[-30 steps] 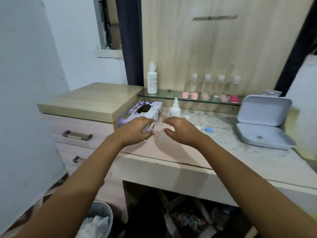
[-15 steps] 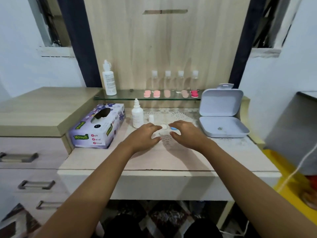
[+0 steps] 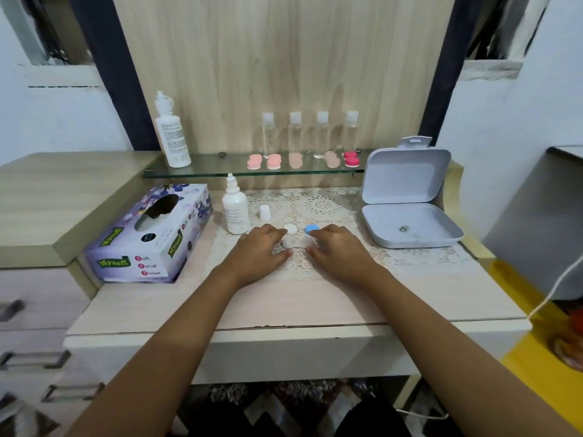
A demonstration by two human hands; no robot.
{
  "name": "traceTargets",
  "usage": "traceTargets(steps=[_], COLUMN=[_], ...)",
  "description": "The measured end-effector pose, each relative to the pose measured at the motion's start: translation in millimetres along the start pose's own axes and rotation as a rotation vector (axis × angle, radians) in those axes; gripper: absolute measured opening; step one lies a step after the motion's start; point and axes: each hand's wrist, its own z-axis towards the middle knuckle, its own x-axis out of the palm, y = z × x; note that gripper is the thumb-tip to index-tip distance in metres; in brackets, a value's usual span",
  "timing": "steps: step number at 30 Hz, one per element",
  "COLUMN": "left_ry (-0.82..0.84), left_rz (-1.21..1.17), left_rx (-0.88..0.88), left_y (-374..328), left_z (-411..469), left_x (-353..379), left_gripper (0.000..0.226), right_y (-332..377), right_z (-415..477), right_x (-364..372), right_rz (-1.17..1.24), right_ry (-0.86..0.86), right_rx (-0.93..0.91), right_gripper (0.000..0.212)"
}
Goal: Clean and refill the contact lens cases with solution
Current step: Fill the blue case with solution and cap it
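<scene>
You are resting your left hand and right hand on the tabletop, fingers curling at either end of the lens case lying between them. Cannot tell if either is gripping it. White cap and blue cap are sitting just beyond your fingertips. Solution bottle is standing beyond your left hand.

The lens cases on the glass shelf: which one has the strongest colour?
The rightmost case, bright magenta, nearest the open grey box; the other four are pale pink or beige.
</scene>
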Motion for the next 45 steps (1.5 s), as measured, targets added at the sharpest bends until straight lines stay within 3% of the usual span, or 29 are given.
traceTargets(steps=[12,14,17,20,23,26,29,36,41,45], left_ry=[-0.104,-0.273,-0.670,-0.874,-0.745,-0.589,-0.509,-0.547,-0.493,-0.385], left_rz=[-0.070,-0.193,-0.294,-0.351,-0.454,-0.592,-0.693,-0.697,-0.592,-0.347], left_rx=[-0.012,-0.009,-0.054,-0.256,-0.490,-0.530,-0.514,-0.505,-0.349,-0.143], left_y=[3.2,0.7,0.6,4.5,20.9,42.5,45.9,43.3,34.5,33.1], left_z=[5.9,3.1,4.4,11.4,24.4,32.8,33.5,32.3,23.5,14.0], left_x=[8.2,3.9,-8.2,-20.0,-20.9,-12.1,-3.8,-4.6,-12.8,-18.0], left_gripper=[0.039,0.033,0.022,0.038,0.072,0.088,0.072,0.048,0.047,0.045], right_y=[-1.2,-2.5,-3.6,-3.9,-4.9,-4.9,-4.7,-5.6,-5.1,-4.4], right_z=[8.5,8.2,8.4,8.6,8.5,8.9,9.7,9.9,9.0,8.0], right_x=[12.5,13.5,14.8,15.4,16.0,16.3,16.8,16.2,16.0,14.6], right_rz=[0.058,0.067,0.070,0.074,0.067,0.061,0.063,0.068,0.083,0.118], right_ry=[-0.061,-0.068,-0.073,-0.080,-0.086,-0.089,-0.089,-0.082,-0.093,-0.093], right_rx=[0.035,0.031,0.024,0.022,0.015,0.008,0.006,0.007,0.009,0.023], right_gripper=[0.032,0.030,0.030,0.029,0.029,0.028,0.029,0.027,0.026,0.023])
